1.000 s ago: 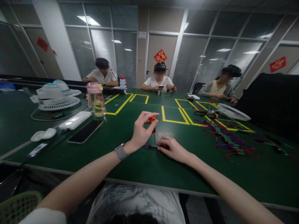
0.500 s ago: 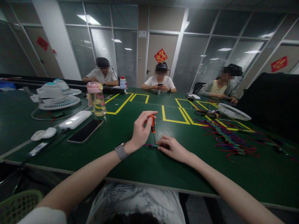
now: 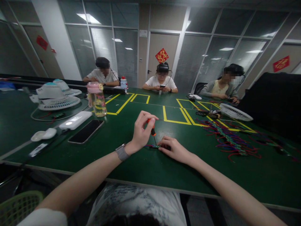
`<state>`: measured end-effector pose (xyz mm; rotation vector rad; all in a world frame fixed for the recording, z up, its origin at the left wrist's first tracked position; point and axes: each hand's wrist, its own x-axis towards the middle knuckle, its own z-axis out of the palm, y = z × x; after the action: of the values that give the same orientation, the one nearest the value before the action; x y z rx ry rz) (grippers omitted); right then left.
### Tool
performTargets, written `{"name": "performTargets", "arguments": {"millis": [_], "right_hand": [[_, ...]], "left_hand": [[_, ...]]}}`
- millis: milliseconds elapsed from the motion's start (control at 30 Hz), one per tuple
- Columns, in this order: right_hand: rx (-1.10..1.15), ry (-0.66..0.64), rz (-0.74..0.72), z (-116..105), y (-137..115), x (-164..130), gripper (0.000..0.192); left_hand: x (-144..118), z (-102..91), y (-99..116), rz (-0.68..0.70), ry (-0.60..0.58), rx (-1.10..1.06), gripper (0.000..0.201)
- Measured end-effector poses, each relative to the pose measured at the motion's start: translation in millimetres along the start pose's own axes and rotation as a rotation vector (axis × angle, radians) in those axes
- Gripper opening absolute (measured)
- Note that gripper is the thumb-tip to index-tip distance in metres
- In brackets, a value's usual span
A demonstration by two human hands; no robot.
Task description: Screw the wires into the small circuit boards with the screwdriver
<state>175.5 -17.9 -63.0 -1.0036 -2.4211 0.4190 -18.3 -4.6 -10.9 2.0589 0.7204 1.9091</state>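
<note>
- Left hand [image 3: 141,131], centre of frame: fingertips pinched narrow round the orange handle of a small screwdriver [image 3: 152,130], held near upright, tip down on a small circuit board [image 3: 154,146].
- Right hand [image 3: 174,149], just right of centre: fingers flat, pressing the board onto the green table [image 3: 145,169].
- Board lies between the two hands, thin coloured wires at its left end.
- Left of frame: dark phone [image 3: 86,131], white power bank [image 3: 75,120], pink-lidded bottle [image 3: 96,99].
- Right of frame: heap of coloured wires [image 3: 225,138].
</note>
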Motion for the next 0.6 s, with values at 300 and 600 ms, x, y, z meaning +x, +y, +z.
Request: {"name": "performTargets", "arguments": {"millis": [300, 600], "right_hand": [[-0.003, -0.007, 0.008, 0.2, -0.4, 0.5, 0.015], [0.002, -0.01, 0.006, -0.7, -1.2, 0.3, 0.014]], "left_hand": [[-1.5, 3.7, -1.0, -0.105, -0.077, -0.188, 0.027], [-1.5, 4.2, -3.6, -0.048, -0.021, -0.023, 0.014]]}}
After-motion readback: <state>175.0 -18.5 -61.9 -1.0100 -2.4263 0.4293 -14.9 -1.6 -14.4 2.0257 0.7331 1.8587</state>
